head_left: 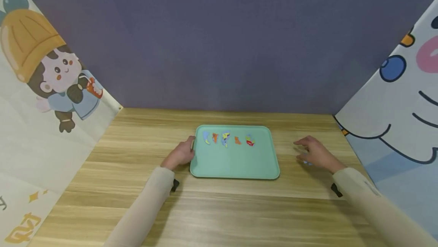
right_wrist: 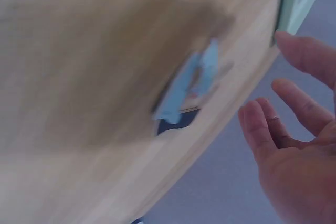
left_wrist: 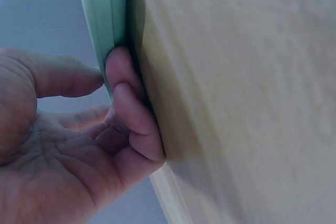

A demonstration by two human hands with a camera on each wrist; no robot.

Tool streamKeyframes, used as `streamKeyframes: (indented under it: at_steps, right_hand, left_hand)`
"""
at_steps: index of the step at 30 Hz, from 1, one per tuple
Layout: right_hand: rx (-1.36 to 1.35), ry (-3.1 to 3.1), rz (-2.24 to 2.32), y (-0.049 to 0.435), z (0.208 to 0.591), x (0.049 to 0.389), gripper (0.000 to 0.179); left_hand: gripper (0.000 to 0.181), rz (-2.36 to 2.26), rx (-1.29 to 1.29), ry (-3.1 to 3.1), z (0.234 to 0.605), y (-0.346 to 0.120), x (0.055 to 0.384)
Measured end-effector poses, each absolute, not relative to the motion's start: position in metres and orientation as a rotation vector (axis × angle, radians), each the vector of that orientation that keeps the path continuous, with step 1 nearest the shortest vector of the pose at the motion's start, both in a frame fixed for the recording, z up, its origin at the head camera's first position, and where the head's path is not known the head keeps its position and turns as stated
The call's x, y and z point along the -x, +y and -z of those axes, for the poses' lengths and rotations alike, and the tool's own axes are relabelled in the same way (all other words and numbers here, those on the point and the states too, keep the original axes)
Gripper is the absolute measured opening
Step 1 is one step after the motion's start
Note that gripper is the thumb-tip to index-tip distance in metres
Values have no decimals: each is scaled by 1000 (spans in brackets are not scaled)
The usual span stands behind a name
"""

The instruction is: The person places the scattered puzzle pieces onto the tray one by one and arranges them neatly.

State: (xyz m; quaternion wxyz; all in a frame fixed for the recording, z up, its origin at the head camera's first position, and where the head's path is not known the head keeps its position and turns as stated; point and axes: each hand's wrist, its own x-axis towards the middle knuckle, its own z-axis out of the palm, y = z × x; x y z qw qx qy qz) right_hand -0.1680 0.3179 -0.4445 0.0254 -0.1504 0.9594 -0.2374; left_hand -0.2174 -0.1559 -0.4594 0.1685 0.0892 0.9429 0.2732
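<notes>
A pale green tray (head_left: 236,165) lies on the wooden table. My left hand (head_left: 180,153) grips its left rim; in the left wrist view, the thumb is at the rim and curled fingers (left_wrist: 139,121) reach beneath it. Several small flat cut-out pieces form a row along the tray's far part, among them a light blue piece (head_left: 206,137), an orange piece (head_left: 237,140) and a red-and-green piece (head_left: 250,141). Right of the tray, my right hand (head_left: 318,153) hovers with fingers spread, holding nothing. Light blue pieces (right_wrist: 181,90) and a dark piece (right_wrist: 178,121) appear beside it, slightly blurred.
The wooden table (head_left: 219,212) meets a dark blue-grey panel (head_left: 219,41) at the back. Cartoon-printed white panels stand at the left (head_left: 44,144) and right (head_left: 386,110) sides.
</notes>
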Motion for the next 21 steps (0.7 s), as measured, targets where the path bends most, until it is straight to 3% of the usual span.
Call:
streamKeyframes:
  at_steps: [10,21]
  right_hand:
    - [487,3009,671,333,457,152,55]
    - [425,2993,667,342,466,140,51]
  left_hand:
    - [59,-804,-286,2683,461,-157,217]
    - [58,-790,-271,2684,460,-157,218]
